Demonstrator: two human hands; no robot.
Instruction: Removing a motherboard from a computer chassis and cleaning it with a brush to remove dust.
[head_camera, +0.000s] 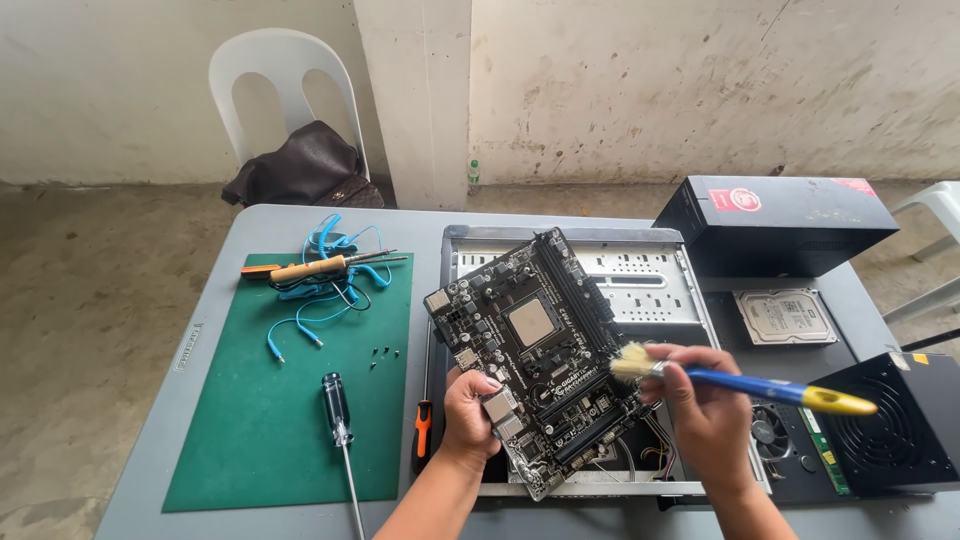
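My left hand (470, 412) grips the lower left edge of a black computer motherboard (535, 335) and holds it tilted above an open metal computer case (655, 285). My right hand (705, 405) holds a paintbrush (760, 387) with a blue and yellow handle. Its pale bristles rest against the right edge of the board. A square silver chip sits in the middle of the board.
A green mat (270, 420) on the grey table carries a black-handled screwdriver (338, 425), blue cables (330, 285), a soldering iron (320, 266) and small screws (385, 352). An orange screwdriver (423, 425) lies beside the case. A hard drive (782, 317), black box (775, 225) and power supply (885, 425) sit on the right. A white chair (285, 95) holds a bag.
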